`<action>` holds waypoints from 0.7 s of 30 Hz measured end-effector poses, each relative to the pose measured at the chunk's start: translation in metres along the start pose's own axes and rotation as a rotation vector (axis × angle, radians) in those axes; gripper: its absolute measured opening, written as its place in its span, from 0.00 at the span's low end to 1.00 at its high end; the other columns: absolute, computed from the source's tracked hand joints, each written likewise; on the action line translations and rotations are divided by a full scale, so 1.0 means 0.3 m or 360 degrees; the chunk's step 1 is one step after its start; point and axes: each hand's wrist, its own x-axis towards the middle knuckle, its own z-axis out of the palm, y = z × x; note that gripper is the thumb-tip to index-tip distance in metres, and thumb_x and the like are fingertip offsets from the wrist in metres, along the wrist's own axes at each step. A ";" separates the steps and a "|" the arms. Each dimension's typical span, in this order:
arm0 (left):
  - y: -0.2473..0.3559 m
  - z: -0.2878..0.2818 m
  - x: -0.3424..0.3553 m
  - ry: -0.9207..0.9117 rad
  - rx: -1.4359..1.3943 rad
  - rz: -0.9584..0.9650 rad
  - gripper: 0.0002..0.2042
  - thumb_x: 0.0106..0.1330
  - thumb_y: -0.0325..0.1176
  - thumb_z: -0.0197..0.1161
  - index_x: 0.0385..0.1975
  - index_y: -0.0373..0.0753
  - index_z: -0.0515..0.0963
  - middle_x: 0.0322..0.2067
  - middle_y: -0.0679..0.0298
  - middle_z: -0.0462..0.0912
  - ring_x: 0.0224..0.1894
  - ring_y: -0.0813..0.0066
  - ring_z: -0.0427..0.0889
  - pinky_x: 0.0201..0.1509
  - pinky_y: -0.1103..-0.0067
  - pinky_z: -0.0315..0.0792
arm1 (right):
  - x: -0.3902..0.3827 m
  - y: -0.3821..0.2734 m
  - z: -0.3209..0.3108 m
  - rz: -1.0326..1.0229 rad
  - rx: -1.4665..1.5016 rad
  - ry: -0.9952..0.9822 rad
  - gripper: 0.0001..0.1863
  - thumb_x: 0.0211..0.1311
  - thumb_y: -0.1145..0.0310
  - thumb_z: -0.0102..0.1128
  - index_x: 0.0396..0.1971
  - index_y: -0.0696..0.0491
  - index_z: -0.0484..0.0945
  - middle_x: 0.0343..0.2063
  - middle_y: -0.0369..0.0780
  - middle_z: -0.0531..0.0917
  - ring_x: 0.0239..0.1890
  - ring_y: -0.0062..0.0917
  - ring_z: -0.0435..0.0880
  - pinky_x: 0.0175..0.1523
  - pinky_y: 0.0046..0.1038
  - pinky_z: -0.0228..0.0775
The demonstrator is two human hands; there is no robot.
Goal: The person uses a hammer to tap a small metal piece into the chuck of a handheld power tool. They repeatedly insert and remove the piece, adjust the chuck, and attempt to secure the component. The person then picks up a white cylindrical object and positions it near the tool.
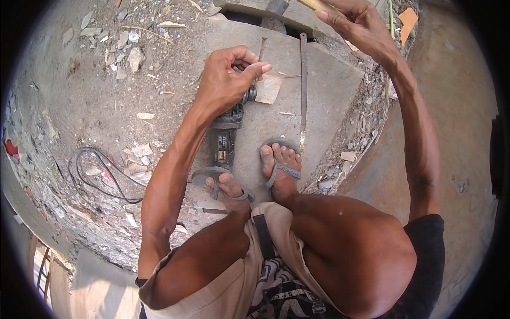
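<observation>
My left hand (pixel 228 80) has its fingers closed on a long thin metal rod (pixel 263 48), like a large nail, over the angle grinder (pixel 223 141) lying on the concrete slab. A small pale square piece (pixel 271 91) lies beside it. My right hand (pixel 358 26) is wrapped round the wooden handle of a hammer (pixel 276 7), whose dark head is at the top edge. A long narrow metal strip (pixel 303 90) lies between my hands on the slab (pixel 334 90). My sandalled feet rest either side of the grinder's lower end and the strip.
Rubble and chips (pixel 135 58) cover the ground at left, with a looped black cable (pixel 90 165) near my left forearm. A dark opening (pixel 241 16) runs along the slab's far edge. An orange fragment (pixel 406 26) lies at upper right, beside a smooth brown surface (pixel 462 133).
</observation>
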 end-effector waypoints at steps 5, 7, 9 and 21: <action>0.016 -0.005 -0.002 -0.0038 0.0024 -0.0062 0.10 0.67 0.36 0.75 0.31 0.35 0.86 0.25 0.68 0.86 0.27 0.85 0.79 0.31 0.82 0.70 | -0.033 -0.052 0.019 0.0100 -0.0305 -0.0101 0.25 0.72 0.65 0.70 0.67 0.52 0.80 0.28 0.24 0.80 0.25 0.08 0.65 0.28 0.19 0.56; 0.023 -0.004 -0.008 -0.0053 0.0039 -0.0108 0.10 0.67 0.36 0.75 0.31 0.35 0.86 0.24 0.68 0.85 0.27 0.86 0.78 0.31 0.82 0.69 | -0.033 -0.055 0.020 0.0050 -0.0364 -0.0299 0.24 0.72 0.67 0.69 0.66 0.48 0.81 0.29 0.24 0.81 0.26 0.09 0.66 0.29 0.19 0.58; 0.023 0.008 -0.021 -0.0082 0.0130 -0.0062 0.10 0.67 0.35 0.75 0.30 0.35 0.86 0.23 0.69 0.85 0.27 0.86 0.77 0.30 0.83 0.68 | -0.009 -0.026 0.030 0.0045 -0.0190 -0.0192 0.24 0.72 0.69 0.68 0.66 0.48 0.80 0.29 0.25 0.83 0.26 0.09 0.67 0.30 0.19 0.60; -0.016 0.003 -0.027 -0.0004 -0.0039 0.0035 0.10 0.71 0.37 0.73 0.31 0.37 0.87 0.25 0.69 0.86 0.27 0.86 0.78 0.31 0.83 0.71 | -0.101 -0.050 0.069 0.0134 -0.0064 0.0179 0.25 0.74 0.66 0.67 0.69 0.46 0.79 0.29 0.27 0.83 0.26 0.10 0.67 0.30 0.20 0.60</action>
